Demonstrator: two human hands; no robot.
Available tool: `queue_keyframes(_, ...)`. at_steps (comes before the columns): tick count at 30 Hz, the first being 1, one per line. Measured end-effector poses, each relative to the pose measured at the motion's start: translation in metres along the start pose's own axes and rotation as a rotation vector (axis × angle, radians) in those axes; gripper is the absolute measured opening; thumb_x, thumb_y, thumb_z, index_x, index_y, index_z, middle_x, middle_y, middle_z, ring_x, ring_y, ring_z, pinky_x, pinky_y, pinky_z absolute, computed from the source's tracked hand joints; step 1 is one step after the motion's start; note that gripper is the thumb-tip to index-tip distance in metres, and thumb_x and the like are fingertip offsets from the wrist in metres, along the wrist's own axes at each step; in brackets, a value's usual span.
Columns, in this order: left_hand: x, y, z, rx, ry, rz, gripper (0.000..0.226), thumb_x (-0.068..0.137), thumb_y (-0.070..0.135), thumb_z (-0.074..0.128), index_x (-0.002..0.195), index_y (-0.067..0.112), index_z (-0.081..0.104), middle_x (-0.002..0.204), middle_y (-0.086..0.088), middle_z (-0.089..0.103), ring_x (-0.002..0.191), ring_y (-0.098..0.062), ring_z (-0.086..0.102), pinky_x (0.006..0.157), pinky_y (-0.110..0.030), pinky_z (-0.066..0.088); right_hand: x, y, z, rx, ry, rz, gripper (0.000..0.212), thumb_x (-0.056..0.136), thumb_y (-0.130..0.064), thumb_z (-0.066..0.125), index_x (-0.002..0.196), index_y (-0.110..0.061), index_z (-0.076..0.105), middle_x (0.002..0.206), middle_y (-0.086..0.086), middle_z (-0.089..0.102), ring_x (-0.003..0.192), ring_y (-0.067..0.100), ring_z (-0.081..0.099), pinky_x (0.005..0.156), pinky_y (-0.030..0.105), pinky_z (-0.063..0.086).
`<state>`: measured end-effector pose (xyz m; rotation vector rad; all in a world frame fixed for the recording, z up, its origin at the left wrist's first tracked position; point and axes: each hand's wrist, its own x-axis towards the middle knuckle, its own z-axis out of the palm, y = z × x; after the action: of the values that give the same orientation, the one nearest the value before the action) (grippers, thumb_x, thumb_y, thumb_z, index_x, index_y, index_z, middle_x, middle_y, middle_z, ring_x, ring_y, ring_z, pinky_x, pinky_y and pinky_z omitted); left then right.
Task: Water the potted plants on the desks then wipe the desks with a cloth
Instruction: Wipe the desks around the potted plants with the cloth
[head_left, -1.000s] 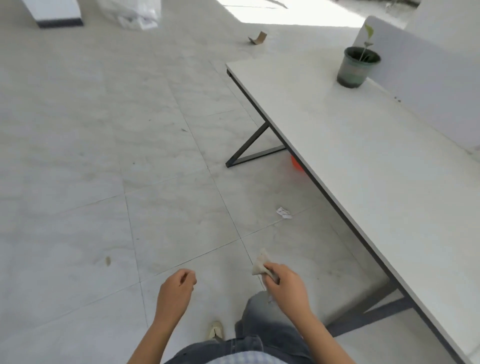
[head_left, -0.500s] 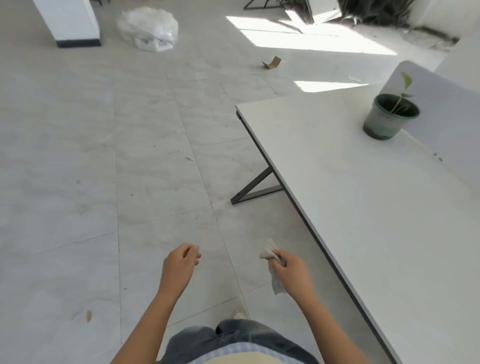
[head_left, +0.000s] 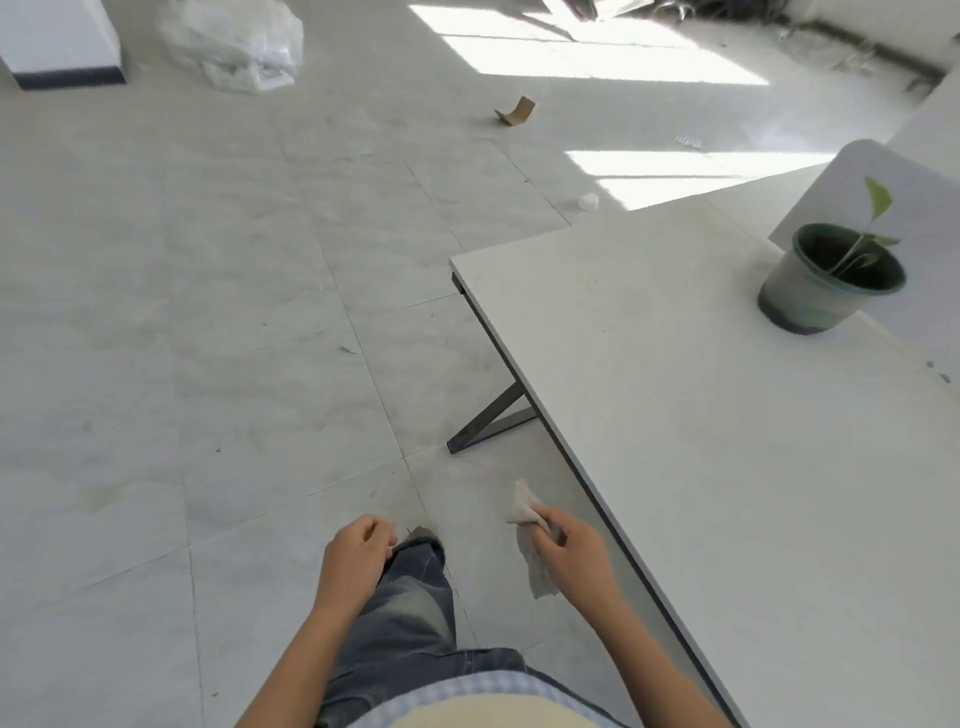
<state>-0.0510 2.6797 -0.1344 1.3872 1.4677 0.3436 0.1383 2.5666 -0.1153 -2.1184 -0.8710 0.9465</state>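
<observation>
Desk (head_left: 727, 467) w/ plant (head_left: 826, 280); R hand (head_left: 571, 551) grips cloth (head_left: 524, 512), L hand (head_left: 356, 553) loosely curled, seemingly empty.

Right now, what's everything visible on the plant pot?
The plant pot is round, dark green, plastic-looking, with whitish-smeared sides tapering downward. It stands upright on the white desk, toward its far end, beside a partition panel. Dark soil inside holds one thin seedling with a few green leaves. Nothing else touches it.
</observation>
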Motion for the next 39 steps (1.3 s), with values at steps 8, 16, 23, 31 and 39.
queue_keyframes(8, 0.155, 0.120, -0.018, 0.078, -0.126, 0.202, 0.022, 0.092, 0.018, 0.045, 0.077, 0.015, 0.060, 0.080, 0.003, 0.063, 0.078, -0.014, 0.059, 0.065, -0.020, 0.041, 0.106, -0.071, -0.003, 0.191, 0.277, 0.092, 0.025, 0.089, -0.022, 0.053, 0.086, -0.046, 0.054, 0.085, 0.015, 0.068, 0.069, 0.018, 0.055, 0.062, 0.029, 0.042)
queue_keyframes(16, 0.212, 0.152, 0.019, 0.217, -0.389, 0.190, 0.026, 0.092, 0.016, 0.045, 0.070, 0.019, 0.058, 0.082, -0.004, 0.066, 0.080, -0.019, 0.061, 0.062, -0.021, 0.041, 0.135, -0.081, -0.014, 0.339, 0.473, 0.253, 0.019, 0.093, -0.019, 0.043, 0.085, -0.035, 0.048, 0.068, -0.004, 0.056, 0.060, 0.011, 0.048, 0.056, 0.022, 0.035)
queue_keyframes(23, 0.237, 0.221, 0.081, 0.326, -0.438, 0.460, 0.019, 0.093, 0.016, 0.046, 0.097, 0.014, 0.064, 0.092, -0.008, 0.068, 0.084, -0.023, 0.060, 0.071, -0.030, 0.043, 0.162, -0.066, -0.092, 0.552, 0.874, 0.358, 0.013, 0.096, -0.025, 0.035, 0.104, -0.020, 0.044, 0.085, -0.002, 0.055, 0.074, 0.013, 0.051, 0.058, 0.026, 0.039)
queue_keyframes(31, 0.303, 0.310, 0.192, 0.791, -0.262, 0.815, 0.047, 0.089, 0.025, 0.047, 0.131, 0.004, 0.047, 0.142, -0.020, 0.041, 0.133, -0.038, 0.030, 0.103, -0.050, 0.030, 0.197, 0.013, -0.265, 0.293, 1.303, 0.411, 0.029, 0.093, -0.026, 0.036, 0.114, -0.008, 0.045, 0.094, 0.006, 0.053, 0.090, 0.028, 0.050, 0.073, 0.036, 0.037)
queue_keyframes(39, 0.360, 0.337, 0.241, 1.033, -0.158, 0.719, 0.060, 0.091, 0.029, 0.048, 0.143, 0.006, 0.028, 0.153, -0.020, 0.019, 0.142, -0.039, 0.011, 0.110, -0.053, 0.013, 0.266, 0.123, -0.348, -0.250, 0.708, 0.694, 0.049, 0.092, -0.039, 0.038, 0.138, -0.024, 0.029, 0.149, 0.014, 0.024, 0.136, 0.034, 0.022, 0.107, 0.051, 0.025)
